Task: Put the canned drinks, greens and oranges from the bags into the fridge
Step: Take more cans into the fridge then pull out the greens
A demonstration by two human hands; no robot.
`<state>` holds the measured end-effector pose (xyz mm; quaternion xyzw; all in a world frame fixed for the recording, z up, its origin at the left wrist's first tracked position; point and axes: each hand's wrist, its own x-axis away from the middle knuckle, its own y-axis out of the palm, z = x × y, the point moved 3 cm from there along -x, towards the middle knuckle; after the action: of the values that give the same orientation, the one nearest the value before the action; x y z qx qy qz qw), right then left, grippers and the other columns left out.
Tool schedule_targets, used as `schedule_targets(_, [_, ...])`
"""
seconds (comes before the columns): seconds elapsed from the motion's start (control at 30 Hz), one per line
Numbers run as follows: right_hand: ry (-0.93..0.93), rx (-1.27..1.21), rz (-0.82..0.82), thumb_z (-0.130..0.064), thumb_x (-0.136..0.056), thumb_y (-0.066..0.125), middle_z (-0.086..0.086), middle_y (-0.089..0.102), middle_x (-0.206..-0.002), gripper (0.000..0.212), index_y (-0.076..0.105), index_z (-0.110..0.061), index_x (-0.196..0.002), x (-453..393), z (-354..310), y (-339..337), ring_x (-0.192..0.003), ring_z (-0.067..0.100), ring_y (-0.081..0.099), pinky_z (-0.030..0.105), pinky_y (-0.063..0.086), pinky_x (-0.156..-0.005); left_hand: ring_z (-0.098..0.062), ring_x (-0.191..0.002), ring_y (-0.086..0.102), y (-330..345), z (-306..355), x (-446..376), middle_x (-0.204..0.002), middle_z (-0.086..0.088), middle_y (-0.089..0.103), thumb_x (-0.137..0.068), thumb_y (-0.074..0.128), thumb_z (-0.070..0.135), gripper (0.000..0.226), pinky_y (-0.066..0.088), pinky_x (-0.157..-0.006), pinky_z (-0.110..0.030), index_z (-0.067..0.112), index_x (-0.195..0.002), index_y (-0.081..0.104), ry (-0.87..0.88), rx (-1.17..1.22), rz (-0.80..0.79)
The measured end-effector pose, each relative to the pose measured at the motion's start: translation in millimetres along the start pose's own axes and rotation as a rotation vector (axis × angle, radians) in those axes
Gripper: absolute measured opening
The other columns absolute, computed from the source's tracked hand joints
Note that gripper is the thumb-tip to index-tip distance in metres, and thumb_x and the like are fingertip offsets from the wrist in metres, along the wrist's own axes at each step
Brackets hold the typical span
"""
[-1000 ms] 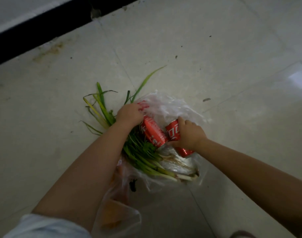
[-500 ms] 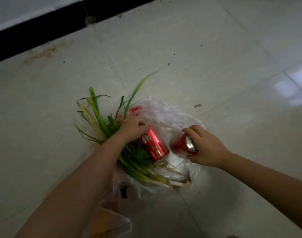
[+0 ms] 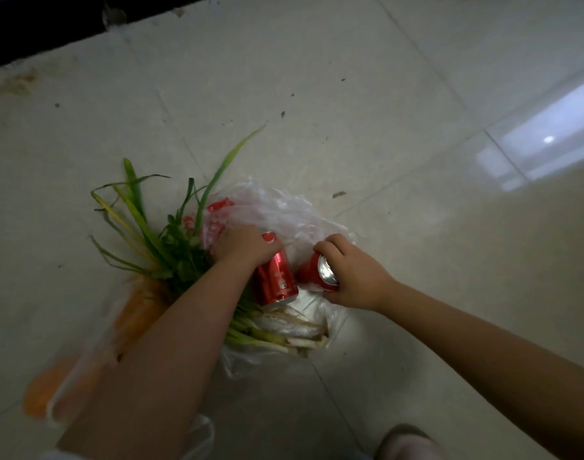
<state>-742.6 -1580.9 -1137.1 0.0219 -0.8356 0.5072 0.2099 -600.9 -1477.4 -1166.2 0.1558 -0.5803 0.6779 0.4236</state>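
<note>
A clear plastic bag [image 3: 284, 210] lies open on the tiled floor. Green onions and leafy greens [image 3: 158, 240] spill out of it to the left, their pale stalk ends [image 3: 277, 336] pointing right. My left hand [image 3: 244, 244] closes over the top of a red can [image 3: 277, 280] lying on the greens. My right hand [image 3: 353, 277] grips a second red can [image 3: 317, 273] by its silver top end. A third red can [image 3: 217, 210] shows through the plastic behind my left hand. An orange bag [image 3: 85, 353] with orange shapes lies under my left forearm.
The pale tiled floor [image 3: 350, 111] stretches all around the bags. A dark baseboard [image 3: 51, 24] runs along the top left. A shoe tip [image 3: 407, 439] shows at the bottom right. No fridge is in view.
My left hand has slid right and closed on the lying can's top. My right hand keeps its can and has drawn closer to the other can. The camera has shifted slightly.
</note>
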Motion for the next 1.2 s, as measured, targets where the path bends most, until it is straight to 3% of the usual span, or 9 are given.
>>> schedule_targets(0.2, [0.136,-0.086,0.016,-0.022,-0.067,0.077,0.015,0.043,-0.128,0.073,0.042,-0.003,-0.128,16,16,-1,-0.107,0.031,0.054,0.03,0.044,-0.082,-0.026,-0.095,0.058,-2,0,4,-0.109,-0.013,0.062,-0.081,0.069,0.03,0.04,0.048,-0.081,-0.031,0.006,-0.111,0.06,-0.032,0.381,-0.093])
schedule_targets(0.27, [0.188,-0.129,0.029,-0.023,-0.066,0.078,0.013,0.043,-0.128,0.073,0.042,-0.004,-0.127,16,18,-4,-0.109,0.029,0.053,0.026,0.042,-0.081,-0.026,-0.099,0.058,-8,-3,13,-0.108,-0.01,0.059,-0.077,0.074,0.024,0.041,0.052,-0.078,-0.034,0.006,-0.11,0.057,0.014,0.345,-0.13])
schedule_targets(0.33, [0.239,-0.169,0.054,-0.022,-0.064,0.079,0.012,0.045,-0.125,0.072,0.043,-0.005,-0.125,16,18,-6,-0.108,0.027,0.052,0.029,0.044,-0.084,-0.026,-0.106,0.06,-10,-6,24,-0.118,-0.009,0.061,-0.068,0.081,0.028,0.06,0.055,-0.079,-0.034,0.005,-0.118,0.057,0.049,0.188,-0.151])
schedule_targets(0.43, [0.297,-0.217,0.102,-0.02,-0.061,0.08,0.012,0.046,-0.124,0.074,0.044,-0.006,-0.124,24,8,-19,-0.106,0.028,0.053,0.027,0.044,-0.081,-0.026,-0.114,0.055,-22,1,52,-0.125,-0.01,0.056,-0.065,0.081,0.037,0.074,0.048,-0.089,-0.031,0.005,-0.126,0.053,0.103,-0.028,-0.002])
schedule_targets(0.53, [0.336,-0.225,0.139,-0.019,-0.061,0.079,0.011,0.046,-0.125,0.075,0.044,-0.008,-0.125,40,-18,-52,-0.105,0.028,0.053,0.026,0.042,-0.078,-0.026,-0.122,0.05,-53,20,91,-0.131,-0.009,0.052,-0.063,0.082,0.039,0.082,0.043,-0.099,-0.033,0.008,-0.13,0.049,0.126,0.012,0.136])
schedule_targets(0.77, [0.335,-0.288,0.188,-0.02,-0.062,0.079,0.01,0.044,-0.128,0.077,0.042,-0.01,-0.129,108,-109,-215,-0.111,0.027,0.051,0.031,0.047,-0.085,-0.031,-0.112,0.054,-181,78,225,-0.12,-0.014,0.058,-0.058,0.082,0.036,0.073,0.046,-0.091,-0.035,0.005,-0.118,0.054,0.145,0.038,0.217])
schedule_targets(0.9, [0.349,-0.318,0.245,-0.02,-0.062,0.079,0.008,0.045,-0.127,0.076,0.042,-0.012,-0.128,168,-155,-332,-0.112,0.025,0.05,0.032,0.047,-0.086,-0.03,-0.109,0.055,-268,117,324,-0.116,-0.012,0.059,-0.045,0.066,0.052,0.086,0.045,-0.089,-0.033,0.005,-0.116,0.055,0.151,0.06,0.211])
schedule_targets(1.07, [0.352,-0.348,0.321,-0.02,-0.062,0.079,0.007,0.043,-0.128,0.077,0.041,-0.014,-0.13,255,-207,-469,-0.114,0.024,0.049,0.028,0.044,-0.086,-0.021,-0.096,0.054,-372,171,446,-0.099,-0.004,0.053,-0.058,0.083,0.038,0.067,0.037,-0.071,-0.026,0.008,-0.111,0.056,0.233,0.032,0.234])
schedule_targets(1.2, [0.381,-0.354,0.412,-0.024,-0.062,0.079,0.006,0.044,-0.129,0.08,0.041,-0.017,-0.131,323,-245,-552,-0.114,0.025,0.05,0.028,0.043,-0.087,-0.02,-0.094,0.056,-416,219,534,-0.095,0.0,0.052,-0.057,0.084,0.037,0.063,0.043,-0.069,-0.026,0.01,-0.107,0.057,0.394,-0.084,0.228])
